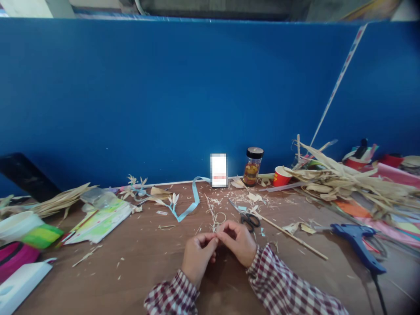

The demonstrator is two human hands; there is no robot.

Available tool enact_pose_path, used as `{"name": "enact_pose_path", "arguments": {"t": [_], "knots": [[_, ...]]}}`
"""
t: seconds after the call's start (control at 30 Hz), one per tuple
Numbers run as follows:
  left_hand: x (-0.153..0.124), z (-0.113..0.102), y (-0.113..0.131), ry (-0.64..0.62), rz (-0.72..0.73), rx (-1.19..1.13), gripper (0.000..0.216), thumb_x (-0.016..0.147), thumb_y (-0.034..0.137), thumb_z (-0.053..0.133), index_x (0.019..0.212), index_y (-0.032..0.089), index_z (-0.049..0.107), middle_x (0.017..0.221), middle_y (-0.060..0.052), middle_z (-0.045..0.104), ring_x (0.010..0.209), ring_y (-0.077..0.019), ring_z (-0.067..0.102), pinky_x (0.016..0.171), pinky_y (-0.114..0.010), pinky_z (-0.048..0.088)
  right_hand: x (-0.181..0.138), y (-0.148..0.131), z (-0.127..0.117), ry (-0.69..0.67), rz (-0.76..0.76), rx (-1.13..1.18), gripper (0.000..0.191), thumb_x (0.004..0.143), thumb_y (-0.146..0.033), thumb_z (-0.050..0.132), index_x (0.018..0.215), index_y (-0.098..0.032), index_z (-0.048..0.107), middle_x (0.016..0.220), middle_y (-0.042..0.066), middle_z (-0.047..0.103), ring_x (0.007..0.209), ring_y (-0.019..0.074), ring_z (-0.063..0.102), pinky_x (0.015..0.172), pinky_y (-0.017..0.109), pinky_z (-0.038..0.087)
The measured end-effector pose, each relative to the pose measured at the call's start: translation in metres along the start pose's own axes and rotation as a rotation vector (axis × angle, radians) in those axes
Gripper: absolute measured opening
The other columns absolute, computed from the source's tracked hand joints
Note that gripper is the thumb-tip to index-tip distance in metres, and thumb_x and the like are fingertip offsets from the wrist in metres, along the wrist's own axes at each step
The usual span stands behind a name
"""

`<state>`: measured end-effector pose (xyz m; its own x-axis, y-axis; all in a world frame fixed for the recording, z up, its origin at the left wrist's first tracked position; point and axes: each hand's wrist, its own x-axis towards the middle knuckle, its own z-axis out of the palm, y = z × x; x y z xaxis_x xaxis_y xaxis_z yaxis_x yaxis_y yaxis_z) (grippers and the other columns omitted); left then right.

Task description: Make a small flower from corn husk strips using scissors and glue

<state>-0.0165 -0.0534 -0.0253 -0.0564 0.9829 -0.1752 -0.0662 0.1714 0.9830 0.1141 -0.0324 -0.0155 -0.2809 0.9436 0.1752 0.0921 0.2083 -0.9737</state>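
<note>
My left hand (198, 256) and my right hand (239, 243) meet over the brown table, thumbs and fingertips pinched together. Whatever is between the fingertips is too small to make out. Just beyond them lie thin pale fibre strands (215, 214), some curled into loops. Black-handled scissors (251, 221) rest right behind my right hand, blades pointing away to the left. A thin wooden stick (292, 236) slants off to the right. Farther back on the left, pale husk petals (173, 200) are joined to a light blue ribbon (194, 199).
On the right are a blue glue gun (356, 245) with its cord, a heap of dried husks (348, 183) and a red paper cup (281, 176). A black-lidded jar (252, 166) stands by the blue partition (183, 96). To the left lie a green-patterned sheet (101, 223) and a white box (24, 284).
</note>
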Motion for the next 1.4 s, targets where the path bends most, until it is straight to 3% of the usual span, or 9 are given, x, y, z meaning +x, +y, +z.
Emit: {"name": "enact_pose_path", "arguments": {"t": [0.2, 0.47, 0.73, 0.97, 1.17, 1.4], "knots": [[-0.0018, 0.0011, 0.0025, 0.011, -0.018, -0.013, 0.026, 0.06, 0.034, 0.064, 0.071, 0.011, 0.064, 0.047, 0.002, 0.055, 0.037, -0.0062, 0.042, 0.036, -0.018, 0.036, -0.0018, -0.0028, -0.0008, -0.026, -0.01, -0.026, 0.017, 0.079, -0.031, 0.05, 0.071, -0.016, 0.051, 0.061, -0.003, 0.051, 0.054, 0.0085, 0.045, 0.051, 0.019, 0.037], [-0.0019, 0.0012, 0.0004, -0.034, 0.064, 0.008, 0.026, 0.063, 0.037, 0.063, 0.07, 0.012, 0.064, 0.05, 0.001, 0.056, 0.039, -0.0066, 0.043, 0.038, -0.018, 0.037, -0.0022, -0.0007, 0.0009, -0.038, -0.019, -0.042, 0.021, 0.083, -0.033, 0.043, 0.07, -0.016, 0.047, 0.056, -0.005, 0.043, 0.049, 0.0075, 0.041, 0.049, 0.019, 0.035], [-0.0055, 0.0019, 0.0042, -0.038, 0.102, 0.062, 0.024, 0.064, 0.036, 0.061, 0.067, 0.012, 0.063, 0.048, 0.001, 0.055, 0.038, -0.0073, 0.043, 0.038, -0.018, 0.036, -0.0038, -0.0026, 0.0005, -0.011, -0.034, -0.097, 0.021, 0.081, -0.033, 0.046, 0.069, -0.017, 0.049, 0.055, -0.004, 0.045, 0.049, 0.0081, 0.043, 0.049, 0.019, 0.035], [-0.0041, 0.0015, 0.0049, 0.0, 0.106, 0.024, 0.026, 0.063, 0.038, 0.062, 0.068, 0.012, 0.062, 0.05, 0.002, 0.055, 0.038, -0.0069, 0.043, 0.038, -0.018, 0.036, -0.0017, -0.0031, 0.0003, -0.031, 0.009, 0.031, 0.022, 0.079, -0.036, 0.049, 0.074, -0.015, 0.053, 0.061, -0.003, 0.051, 0.052, 0.0083, 0.045, 0.05, 0.019, 0.037], [-0.0019, -0.0004, 0.0004, 0.032, 0.105, -0.037, 0.025, 0.065, 0.036, 0.062, 0.072, 0.013, 0.061, 0.05, 0.003, 0.053, 0.039, -0.0063, 0.042, 0.039, -0.018, 0.036, 0.0005, -0.0033, -0.0008, 0.019, 0.077, 0.018, 0.025, 0.08, -0.04, 0.045, 0.075, -0.017, 0.053, 0.05, -0.005, 0.046, 0.04, 0.0062, 0.039, 0.039, 0.017, 0.032], [-0.0003, -0.0008, 0.0007, 0.06, 0.056, -0.099, 0.027, 0.06, 0.037, 0.066, 0.071, 0.013, 0.061, 0.049, 0.004, 0.053, 0.038, -0.0056, 0.041, 0.037, -0.017, 0.035, 0.0002, -0.0009, 0.0003, 0.056, 0.064, 0.024, 0.023, 0.078, -0.038, 0.048, 0.081, -0.016, 0.056, 0.06, -0.003, 0.05, 0.045, 0.0068, 0.044, 0.042, 0.017, 0.036]]}}
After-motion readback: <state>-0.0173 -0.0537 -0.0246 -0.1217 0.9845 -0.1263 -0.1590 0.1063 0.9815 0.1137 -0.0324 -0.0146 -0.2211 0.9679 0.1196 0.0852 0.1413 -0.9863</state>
